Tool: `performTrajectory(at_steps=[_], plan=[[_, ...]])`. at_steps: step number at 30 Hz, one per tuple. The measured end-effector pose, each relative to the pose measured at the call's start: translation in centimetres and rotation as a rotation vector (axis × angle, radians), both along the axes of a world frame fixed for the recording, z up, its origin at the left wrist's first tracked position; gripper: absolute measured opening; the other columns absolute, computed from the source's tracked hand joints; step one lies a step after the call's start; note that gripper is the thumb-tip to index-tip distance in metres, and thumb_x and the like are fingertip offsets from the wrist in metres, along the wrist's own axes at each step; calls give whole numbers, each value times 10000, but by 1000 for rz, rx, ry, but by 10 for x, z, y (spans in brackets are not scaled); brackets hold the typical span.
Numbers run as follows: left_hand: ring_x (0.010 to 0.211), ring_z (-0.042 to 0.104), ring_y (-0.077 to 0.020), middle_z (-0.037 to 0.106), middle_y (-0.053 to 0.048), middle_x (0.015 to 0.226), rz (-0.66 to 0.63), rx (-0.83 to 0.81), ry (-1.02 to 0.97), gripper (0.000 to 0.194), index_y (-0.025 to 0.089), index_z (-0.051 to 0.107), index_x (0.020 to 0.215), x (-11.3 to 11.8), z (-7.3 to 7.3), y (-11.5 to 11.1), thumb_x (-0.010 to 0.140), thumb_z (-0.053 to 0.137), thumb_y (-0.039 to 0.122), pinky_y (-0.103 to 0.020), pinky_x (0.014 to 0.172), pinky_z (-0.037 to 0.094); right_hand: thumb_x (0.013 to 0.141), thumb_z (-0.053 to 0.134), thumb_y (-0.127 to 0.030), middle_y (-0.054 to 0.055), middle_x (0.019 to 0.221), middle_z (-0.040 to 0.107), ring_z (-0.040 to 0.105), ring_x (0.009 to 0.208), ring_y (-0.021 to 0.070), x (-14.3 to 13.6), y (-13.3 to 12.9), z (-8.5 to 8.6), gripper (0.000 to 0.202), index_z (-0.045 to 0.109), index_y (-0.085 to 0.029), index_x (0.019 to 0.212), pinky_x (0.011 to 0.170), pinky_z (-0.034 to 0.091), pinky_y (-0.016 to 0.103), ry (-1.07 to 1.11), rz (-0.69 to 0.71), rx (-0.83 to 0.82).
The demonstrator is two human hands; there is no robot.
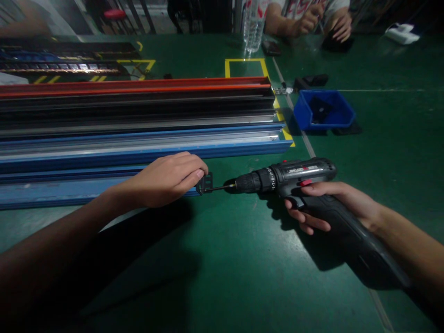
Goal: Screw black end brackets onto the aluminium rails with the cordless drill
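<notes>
While the right hand (pixel 352 200) wraps around the grip of a black cordless drill (pixel 305 169), the thumb lying along its side by the red button (pixel 306 183), the left hand (pixel 169 180) is bent over the end of the nearest blue rail (pixel 69 189), thumb and fingers closed on a small black end piece (pixel 208 180) there. In this head view the drill lies on its side, low over the green table (pixel 243 268), and points left; its long thin bit (pixel 221 188) reaches the end piece, though whether it sits in a screw is too small to tell. Just beyond the left hand lies another blue rail (pixel 208 150), with dark rails (pixel 173 101) and an orange-red one (pixel 138 85) alongside. Past the drill, a blue bin (pixel 301 111) holds dark parts (pixel 321 110). At the far edge, clear plastic bottles (pixel 255 34) stand near a co-worker's hands (pixel 340 27), and a white object (pixel 402 33) rests farther right.
</notes>
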State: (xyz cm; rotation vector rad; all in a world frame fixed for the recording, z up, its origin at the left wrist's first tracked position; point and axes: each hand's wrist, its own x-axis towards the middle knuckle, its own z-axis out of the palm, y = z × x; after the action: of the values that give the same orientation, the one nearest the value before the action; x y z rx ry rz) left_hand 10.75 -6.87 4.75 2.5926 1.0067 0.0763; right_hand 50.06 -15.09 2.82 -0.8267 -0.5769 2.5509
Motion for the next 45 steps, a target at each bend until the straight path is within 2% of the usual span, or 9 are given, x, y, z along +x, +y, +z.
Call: performTrajectory(at_steps=[9,18,32,45], plan=[[1126,667,-277,748,-81,1203,9,9,10,509,200,724,1168,1,0,1,1103,296,466,-423,1012,496,1030,667,-375,71,925,768,669,604,91,-1,0,4,313,770,-91,1113,781,626,265,-41,21,3],[1114,671,-273,750,-82,1184,15,-5,-2,502,205,711,1163,0,0,0,1100,289,470,-419,1001,510,1013,700,-356,89,946,777,701,628,111,1,0,5,317,771,-70,1129,796,629,288,-39,19,-59],[1081,675,-260,748,-103,1153,-115,24,-93,417,189,697,1117,-4,-1,1,1118,321,371,-411,971,520,1046,628,-362,89,960,742,672,617,109,3,-3,1,337,755,-69,1153,778,619,290,-27,5,-26],[1088,681,-256,753,-102,1149,-125,18,-126,401,198,697,1111,-5,-1,1,1125,335,370,-403,980,516,1070,587,-345,98,982,757,695,648,109,3,-3,0,344,764,-69,1177,811,615,286,12,7,-43]])
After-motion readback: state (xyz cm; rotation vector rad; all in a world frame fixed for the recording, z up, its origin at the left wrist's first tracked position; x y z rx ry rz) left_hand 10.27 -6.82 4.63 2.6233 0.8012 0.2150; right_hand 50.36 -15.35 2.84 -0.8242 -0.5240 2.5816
